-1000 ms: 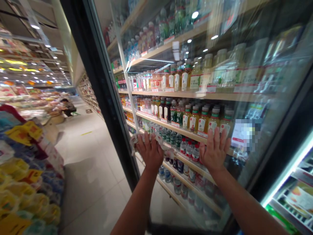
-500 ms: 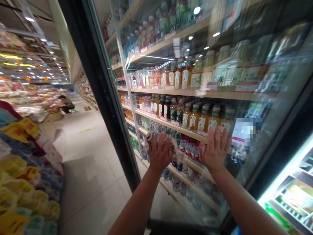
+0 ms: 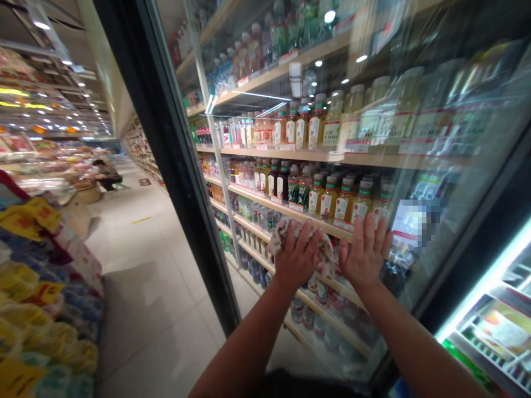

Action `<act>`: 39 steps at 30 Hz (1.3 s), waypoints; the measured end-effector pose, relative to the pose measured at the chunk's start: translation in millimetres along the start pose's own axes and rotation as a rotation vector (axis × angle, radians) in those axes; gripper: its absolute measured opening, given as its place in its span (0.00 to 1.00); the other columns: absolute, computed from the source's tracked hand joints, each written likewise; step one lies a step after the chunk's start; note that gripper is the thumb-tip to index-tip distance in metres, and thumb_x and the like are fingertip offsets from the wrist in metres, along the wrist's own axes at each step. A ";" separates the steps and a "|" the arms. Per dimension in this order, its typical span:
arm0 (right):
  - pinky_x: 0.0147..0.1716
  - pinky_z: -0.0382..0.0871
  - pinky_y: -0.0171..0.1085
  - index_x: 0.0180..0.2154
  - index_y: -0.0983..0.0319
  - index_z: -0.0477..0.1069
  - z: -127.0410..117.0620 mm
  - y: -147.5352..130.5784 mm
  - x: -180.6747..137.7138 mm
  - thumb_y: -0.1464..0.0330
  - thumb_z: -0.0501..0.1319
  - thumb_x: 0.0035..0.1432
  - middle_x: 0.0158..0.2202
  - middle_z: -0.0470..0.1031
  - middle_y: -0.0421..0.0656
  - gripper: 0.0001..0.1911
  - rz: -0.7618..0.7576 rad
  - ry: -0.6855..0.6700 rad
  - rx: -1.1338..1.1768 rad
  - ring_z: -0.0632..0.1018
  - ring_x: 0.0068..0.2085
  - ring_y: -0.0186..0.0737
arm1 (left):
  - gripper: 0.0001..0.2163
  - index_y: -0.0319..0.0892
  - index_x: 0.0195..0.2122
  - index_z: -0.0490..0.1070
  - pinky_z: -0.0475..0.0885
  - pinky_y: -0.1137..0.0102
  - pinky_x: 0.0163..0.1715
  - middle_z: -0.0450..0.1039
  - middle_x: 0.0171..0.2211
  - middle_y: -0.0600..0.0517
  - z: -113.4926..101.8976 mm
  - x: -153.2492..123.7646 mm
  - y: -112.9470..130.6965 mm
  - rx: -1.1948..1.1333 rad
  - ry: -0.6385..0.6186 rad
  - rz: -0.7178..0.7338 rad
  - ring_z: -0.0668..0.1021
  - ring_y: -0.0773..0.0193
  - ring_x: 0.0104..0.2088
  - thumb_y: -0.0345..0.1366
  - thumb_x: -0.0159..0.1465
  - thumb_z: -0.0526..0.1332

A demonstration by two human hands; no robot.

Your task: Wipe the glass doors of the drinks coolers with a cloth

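A patterned, crumpled cloth (image 3: 282, 235) lies under my left hand (image 3: 296, 257), which presses it against the glass door (image 3: 332, 342). The fingers are bent over the cloth, and part of it sticks out on both sides. Just to the right, my right hand (image 3: 365, 254) rests on the glass with its fingers stretched and spread, holding nothing. Behind both hands, bottles (image 3: 327, 196) of yellow and dark drinks stand in rows on shelves, seen in the glass.
The door's thick black frame (image 3: 166, 149) slants down on the left, with a pale tiled floor (image 3: 166, 287) beyond it. Bagged goods (image 3: 33, 315) are stacked at left. A person (image 3: 107, 174) crouches far down the aisle. A lit cooler (image 3: 493, 331) is at lower right.
My left hand has slid right across the glass with the cloth, closer to my right hand. My right hand has stayed in about the same place.
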State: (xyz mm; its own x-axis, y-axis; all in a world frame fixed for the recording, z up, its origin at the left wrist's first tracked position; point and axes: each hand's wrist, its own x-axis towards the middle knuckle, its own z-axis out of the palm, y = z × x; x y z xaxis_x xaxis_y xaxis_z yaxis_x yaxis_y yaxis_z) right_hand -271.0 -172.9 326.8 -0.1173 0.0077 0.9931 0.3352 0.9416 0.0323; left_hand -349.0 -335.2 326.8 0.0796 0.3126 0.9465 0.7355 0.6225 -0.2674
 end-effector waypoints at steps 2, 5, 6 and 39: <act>0.66 0.50 0.62 0.72 0.65 0.46 0.2 1.4 0.0 0.61 0.52 0.69 0.69 0.58 0.60 0.35 -0.003 0.007 0.005 0.51 0.72 0.60 | 0.28 0.46 0.66 0.63 0.49 0.49 0.71 0.59 0.68 0.49 2.8 5.3 8.3 0.004 -0.027 0.024 0.51 0.45 0.72 0.39 0.63 0.62; 0.67 0.48 0.60 0.72 0.65 0.46 0.8 3.2 -0.6 0.60 0.53 0.69 0.69 0.58 0.59 0.36 -0.014 0.012 0.014 0.51 0.72 0.59 | 0.29 0.48 0.67 0.61 0.52 0.55 0.70 0.57 0.69 0.51 4.3 12.8 13.3 0.015 -0.060 0.098 0.53 0.50 0.72 0.41 0.64 0.62; 0.67 0.48 0.60 0.72 0.65 0.46 1.0 3.4 -0.8 0.60 0.53 0.69 0.69 0.58 0.59 0.36 -0.015 0.009 0.014 0.51 0.73 0.59 | 0.29 0.49 0.67 0.61 0.52 0.56 0.70 0.57 0.69 0.52 3.0 16.9 10.6 0.023 -0.062 0.106 0.53 0.51 0.72 0.41 0.64 0.62; 0.67 0.48 0.62 0.72 0.65 0.46 3.9 -3.9 2.0 0.63 0.55 0.66 0.71 0.54 0.58 0.38 0.000 0.000 0.030 0.51 0.72 0.60 | 0.29 0.38 0.71 0.48 0.46 0.41 0.69 0.49 0.72 0.38 -20.7 56.1 -89.6 0.115 0.100 -0.394 0.43 0.44 0.73 0.42 0.71 0.48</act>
State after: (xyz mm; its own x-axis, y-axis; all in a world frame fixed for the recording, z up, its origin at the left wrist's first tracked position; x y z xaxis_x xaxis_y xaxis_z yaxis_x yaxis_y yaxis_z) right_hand -276.2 -175.3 328.2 -0.1173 0.0079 0.9931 0.3074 0.9511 0.0287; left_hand -396.5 -388.3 407.6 -0.1237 -0.0332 0.9918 0.6436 0.7580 0.1057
